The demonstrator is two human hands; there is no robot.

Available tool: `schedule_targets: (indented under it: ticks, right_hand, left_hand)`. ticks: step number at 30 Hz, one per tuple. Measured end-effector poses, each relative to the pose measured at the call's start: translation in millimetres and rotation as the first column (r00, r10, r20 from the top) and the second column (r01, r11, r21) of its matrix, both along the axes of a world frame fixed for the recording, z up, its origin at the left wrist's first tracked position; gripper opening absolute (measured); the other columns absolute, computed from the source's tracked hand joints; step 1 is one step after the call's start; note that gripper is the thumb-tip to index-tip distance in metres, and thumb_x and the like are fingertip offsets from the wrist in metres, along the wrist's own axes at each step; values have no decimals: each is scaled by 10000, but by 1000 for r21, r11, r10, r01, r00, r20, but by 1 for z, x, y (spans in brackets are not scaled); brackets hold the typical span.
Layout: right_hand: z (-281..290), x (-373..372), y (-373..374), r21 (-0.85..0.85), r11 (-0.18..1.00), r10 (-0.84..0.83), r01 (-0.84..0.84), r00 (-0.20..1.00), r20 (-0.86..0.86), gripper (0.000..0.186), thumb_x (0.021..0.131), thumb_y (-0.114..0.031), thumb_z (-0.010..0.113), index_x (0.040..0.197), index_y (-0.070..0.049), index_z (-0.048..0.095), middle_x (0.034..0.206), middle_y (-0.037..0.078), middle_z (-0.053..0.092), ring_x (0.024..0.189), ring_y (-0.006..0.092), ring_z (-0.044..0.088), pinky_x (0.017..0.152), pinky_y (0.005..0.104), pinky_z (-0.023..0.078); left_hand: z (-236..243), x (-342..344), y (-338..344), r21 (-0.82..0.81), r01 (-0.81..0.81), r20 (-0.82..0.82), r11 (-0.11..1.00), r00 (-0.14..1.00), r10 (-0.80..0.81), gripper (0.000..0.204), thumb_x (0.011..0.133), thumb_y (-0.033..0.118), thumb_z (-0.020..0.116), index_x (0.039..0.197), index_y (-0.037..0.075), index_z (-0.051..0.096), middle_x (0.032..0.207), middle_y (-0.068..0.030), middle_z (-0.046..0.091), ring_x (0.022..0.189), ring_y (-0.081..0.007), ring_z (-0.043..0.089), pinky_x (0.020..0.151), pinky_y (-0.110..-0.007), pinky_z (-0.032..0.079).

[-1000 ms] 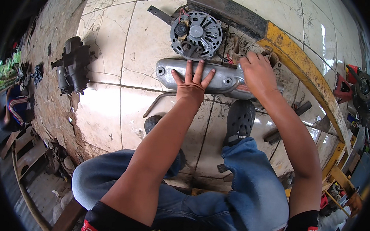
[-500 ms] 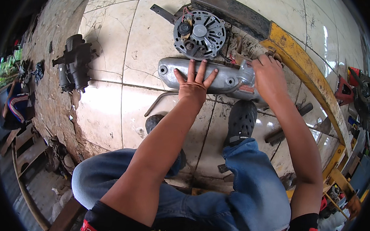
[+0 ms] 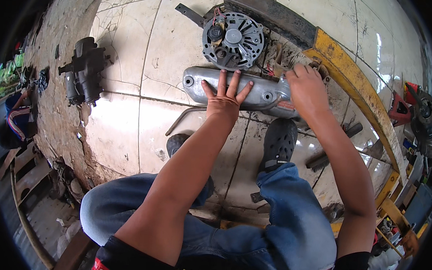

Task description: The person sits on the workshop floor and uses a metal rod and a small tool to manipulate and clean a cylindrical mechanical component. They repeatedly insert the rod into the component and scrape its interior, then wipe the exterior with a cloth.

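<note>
A silver metal engine valve cover lies lengthwise across the tiled floor in front of my feet. My left hand rests flat near its middle, fingers spread and pressing on top. Over the cover's right end, my right hand is closed with its fingers curled under; whatever they hold is hidden. Just beyond the cover stands an alternator with a slotted round face, close to my left fingertips. A bent metal rod lies on the near side of the cover.
A dark steel beam with a yellow section curves around the far and right sides. To the left sits a dark cylindrical machine part. A brush lies right of my shoe. A person is at the far left.
My right hand has shifted slightly left along the end of the valve cover, hiding more of it. My left hand stays pressed on the cover.
</note>
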State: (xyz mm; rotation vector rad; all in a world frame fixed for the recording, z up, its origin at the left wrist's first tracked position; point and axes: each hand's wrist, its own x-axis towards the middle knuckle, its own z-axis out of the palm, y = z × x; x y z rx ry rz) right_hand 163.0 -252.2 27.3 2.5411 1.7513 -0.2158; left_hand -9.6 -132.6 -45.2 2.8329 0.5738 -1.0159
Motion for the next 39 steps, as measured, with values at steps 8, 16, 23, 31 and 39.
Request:
schedule_targets:
  ticks: [8, 16, 23, 31, 39]
  right_hand:
    - [19, 10, -26, -5, 995, -103, 103, 994, 29, 234, 774, -59, 664, 1008, -62, 674, 980, 104, 595, 997, 295, 597, 880, 420, 467]
    - [30, 10, -27, 262, 937, -203, 229, 971, -124, 187, 759, -22, 636, 940, -50, 671, 910, 102, 585, 954, 312, 587, 832, 425, 464]
    - [27, 8, -21, -39, 998, -55, 58, 997, 52, 228, 762, -30, 640, 974, -77, 711, 980, 82, 621, 994, 279, 592, 873, 420, 444]
    - [34, 29, -47, 147, 942, -286, 302, 951, -121, 154, 843, -58, 614, 957, -112, 702, 972, 101, 637, 1022, 299, 584, 902, 430, 437]
    - [36, 33, -42, 215, 862, -352, 460, 846, -400, 151, 895, -63, 570, 1032, -60, 633, 1000, 146, 678, 967, 365, 633, 836, 451, 488]
  left_hand:
    - [-2, -5, 2, 31, 50, 49, 998, 997, -52, 828, 926, 110, 483, 1569, 359, 24, 1644, -91, -54, 1490, -436, -15, 1021, -805, 154]
    - [-7, -7, 1, 24, 31, 91, 999, 995, -33, 829, 924, 115, 490, 1563, 381, 34, 1645, -81, -52, 1490, -432, 0, 1019, -807, 155]
    - [-3, -6, 3, -9, 22, 76, 1000, 997, -21, 814, 931, 127, 483, 1567, 366, 34, 1645, -87, -49, 1490, -434, -7, 1019, -810, 145]
    - [-4, -5, -1, 14, 49, 71, 999, 996, -50, 815, 930, 118, 474, 1570, 350, 27, 1642, -103, -58, 1486, -447, -11, 1010, -816, 152]
    - [15, -13, -1, -132, -25, 222, 991, 974, 54, 888, 822, 191, 587, 1576, 288, 127, 1639, -141, 30, 1499, -406, 7, 1111, -729, 88]
